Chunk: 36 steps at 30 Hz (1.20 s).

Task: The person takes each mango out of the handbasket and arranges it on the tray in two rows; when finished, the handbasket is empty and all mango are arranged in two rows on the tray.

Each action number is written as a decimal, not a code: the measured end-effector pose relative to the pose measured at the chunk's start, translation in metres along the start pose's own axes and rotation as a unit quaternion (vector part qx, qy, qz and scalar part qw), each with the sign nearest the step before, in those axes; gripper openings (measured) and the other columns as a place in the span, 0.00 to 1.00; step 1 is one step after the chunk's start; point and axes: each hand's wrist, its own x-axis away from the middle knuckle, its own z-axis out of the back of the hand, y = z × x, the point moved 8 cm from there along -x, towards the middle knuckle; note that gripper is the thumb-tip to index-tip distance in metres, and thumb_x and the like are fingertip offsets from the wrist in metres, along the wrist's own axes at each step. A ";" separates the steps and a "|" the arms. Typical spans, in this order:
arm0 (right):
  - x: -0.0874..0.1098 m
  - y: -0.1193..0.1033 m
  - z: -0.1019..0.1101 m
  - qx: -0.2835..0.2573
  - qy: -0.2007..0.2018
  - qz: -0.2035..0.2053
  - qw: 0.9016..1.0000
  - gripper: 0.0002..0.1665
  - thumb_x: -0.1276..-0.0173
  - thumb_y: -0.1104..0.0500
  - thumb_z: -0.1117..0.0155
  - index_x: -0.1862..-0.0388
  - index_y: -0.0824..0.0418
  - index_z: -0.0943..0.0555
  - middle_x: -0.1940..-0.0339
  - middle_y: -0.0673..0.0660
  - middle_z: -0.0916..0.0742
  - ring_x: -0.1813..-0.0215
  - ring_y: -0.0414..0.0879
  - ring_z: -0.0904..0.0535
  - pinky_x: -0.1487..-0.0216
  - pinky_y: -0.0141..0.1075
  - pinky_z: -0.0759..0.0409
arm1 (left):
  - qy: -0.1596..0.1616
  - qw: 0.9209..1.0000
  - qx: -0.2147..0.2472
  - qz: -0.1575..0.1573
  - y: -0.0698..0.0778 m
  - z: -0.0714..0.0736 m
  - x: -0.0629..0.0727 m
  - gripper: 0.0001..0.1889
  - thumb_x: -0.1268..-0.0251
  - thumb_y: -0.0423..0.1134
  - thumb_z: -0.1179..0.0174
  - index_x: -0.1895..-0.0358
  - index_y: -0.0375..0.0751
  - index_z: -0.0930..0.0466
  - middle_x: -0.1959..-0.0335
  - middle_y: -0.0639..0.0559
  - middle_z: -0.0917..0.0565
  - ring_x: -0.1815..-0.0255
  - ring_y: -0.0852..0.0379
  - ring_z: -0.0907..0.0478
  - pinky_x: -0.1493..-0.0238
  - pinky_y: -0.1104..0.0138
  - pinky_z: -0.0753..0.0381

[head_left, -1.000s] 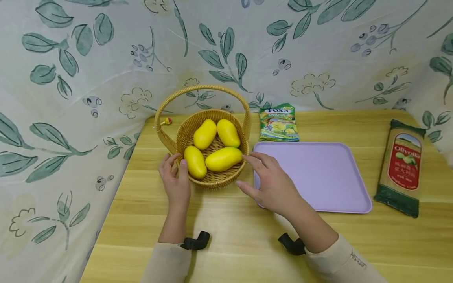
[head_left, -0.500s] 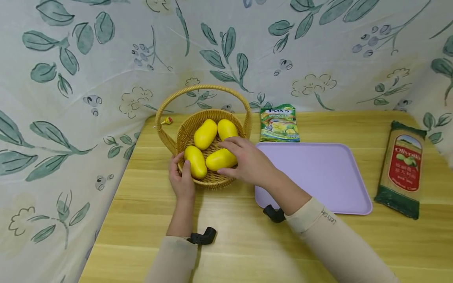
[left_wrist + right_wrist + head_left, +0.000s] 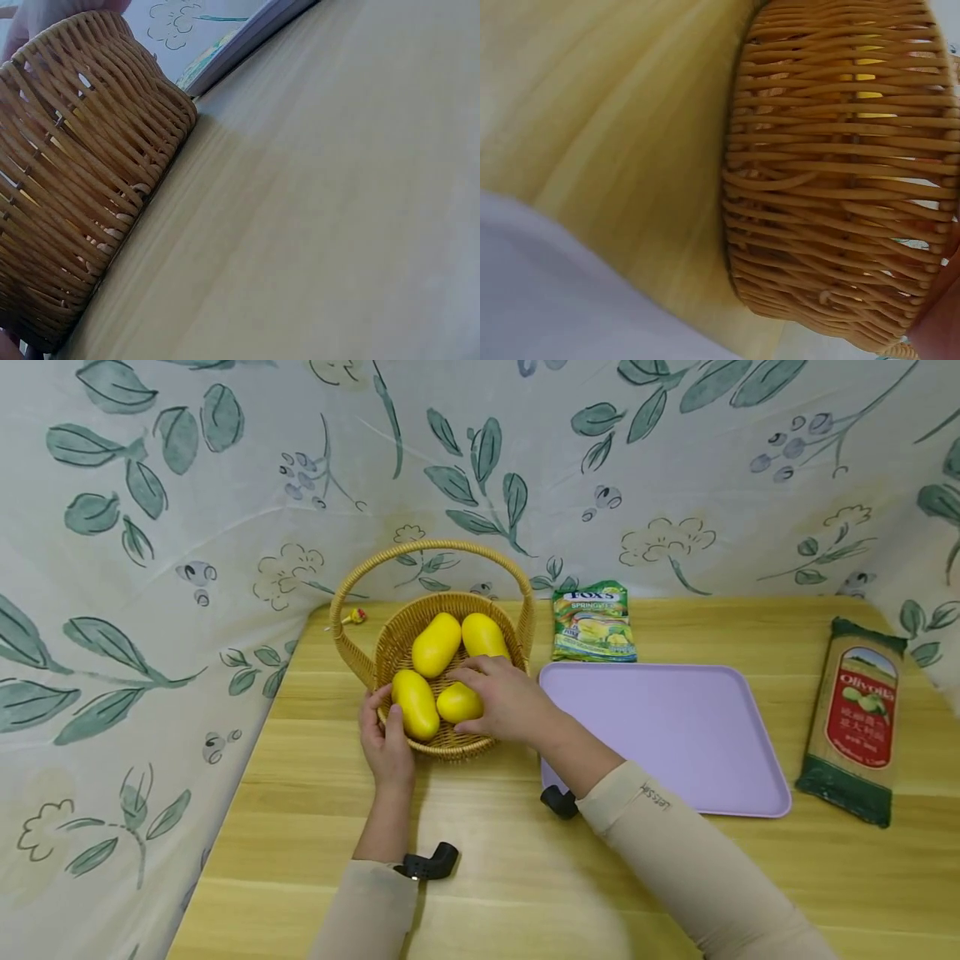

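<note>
Two bare hands at a wicker basket (image 3: 467, 751) standing upright on a wood-grain table (image 3: 495, 868). The basket holds four yellow mangoes, and its arched handle (image 3: 435, 545) rises above the rear of the bowl. The left hand (image 3: 388, 752) holds the front-left part of the rim, its thumb at the inner side near the front-left mango (image 3: 416, 705) and its fingers along the outer wall. The right hand (image 3: 510, 699) reaches over the right rim; its thumb and fingers are curled round the front-right mango (image 3: 456, 702), which lies inside the basket with only its left end exposed. The rear-left mango (image 3: 437, 645) lies fully visible beyond, while the rear-right mango (image 3: 483, 637) is partly covered by the right hand. A lilac tray (image 3: 667, 731) lies to the right of the basket, its left side partly crossed by the right forearm. Just behind the tray is a green Fox's candy packet (image 3: 594, 625); at far right lies an Olivoilà pasta packet (image 3: 855, 722) with a red label. A small lollipop (image 3: 356, 617) lies behind the basket's left side. A leaf-patterned cloth (image 3: 225, 502) forms the background. Both wrist views show the woven wall at close range, with glimpses of yellow through its gaps; the grasping fingertips cannot be clearly made out there.
</note>
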 end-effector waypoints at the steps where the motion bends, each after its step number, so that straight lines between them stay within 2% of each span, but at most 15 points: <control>1: -0.001 0.001 -0.002 0.003 -0.001 -0.002 1.000 0.44 0.42 0.40 0.22 0.28 0.51 0.24 0.28 0.55 0.23 0.28 0.57 0.28 0.29 0.52 0.26 | -0.002 1.000 0.001 -0.001 -0.001 0.000 0.000 0.17 0.28 0.34 0.48 0.40 0.35 0.23 0.23 0.44 0.34 0.16 0.48 0.51 0.18 0.45 0.55; 10: -0.005 0.006 -0.007 0.033 0.009 -0.015 0.999 0.46 0.44 0.36 0.22 0.29 0.49 0.24 0.29 0.55 0.23 0.27 0.58 0.30 0.27 0.53 0.29 | -0.010 1.000 0.007 -0.005 -0.001 0.000 0.000 0.17 0.28 0.34 0.49 0.39 0.34 0.24 0.22 0.43 0.37 0.16 0.47 0.52 0.18 0.43 0.57; 19: -0.008 0.007 -0.012 0.061 -0.032 -0.047 0.997 0.47 0.43 0.35 0.23 0.26 0.45 0.26 0.26 0.55 0.25 0.27 0.59 0.32 0.28 0.56 0.31 | -0.015 1.000 0.006 -0.002 -0.002 -0.001 0.000 0.17 0.28 0.34 0.49 0.39 0.34 0.25 0.21 0.43 0.39 0.15 0.47 0.53 0.19 0.41 0.56; 25: -0.009 0.007 -0.015 0.079 -0.056 -0.063 0.993 0.42 0.38 0.38 0.26 0.26 0.44 0.27 0.28 0.55 0.23 0.29 0.58 0.29 0.31 0.57 0.30 | -0.014 1.000 0.005 -0.008 -0.001 -0.001 0.000 0.17 0.28 0.34 0.49 0.40 0.33 0.25 0.22 0.41 0.37 0.16 0.47 0.52 0.18 0.43 0.54; 30: -0.009 0.007 -0.015 0.086 -0.060 -0.064 0.992 0.40 0.36 0.42 0.27 0.26 0.44 0.27 0.28 0.55 0.22 0.30 0.58 0.28 0.34 0.55 0.28 | -0.017 1.000 0.010 -0.017 -0.001 -0.001 -0.001 0.17 0.28 0.33 0.50 0.40 0.31 0.25 0.24 0.40 0.35 0.16 0.46 0.51 0.18 0.45 0.52; 36: -0.009 0.006 -0.015 0.084 -0.060 -0.064 0.993 0.40 0.36 0.42 0.27 0.26 0.44 0.27 0.28 0.55 0.23 0.29 0.58 0.29 0.32 0.56 0.29 | -0.017 1.000 0.009 -0.015 -0.001 0.000 0.000 0.17 0.28 0.33 0.50 0.40 0.32 0.25 0.24 0.41 0.35 0.16 0.47 0.51 0.18 0.44 0.52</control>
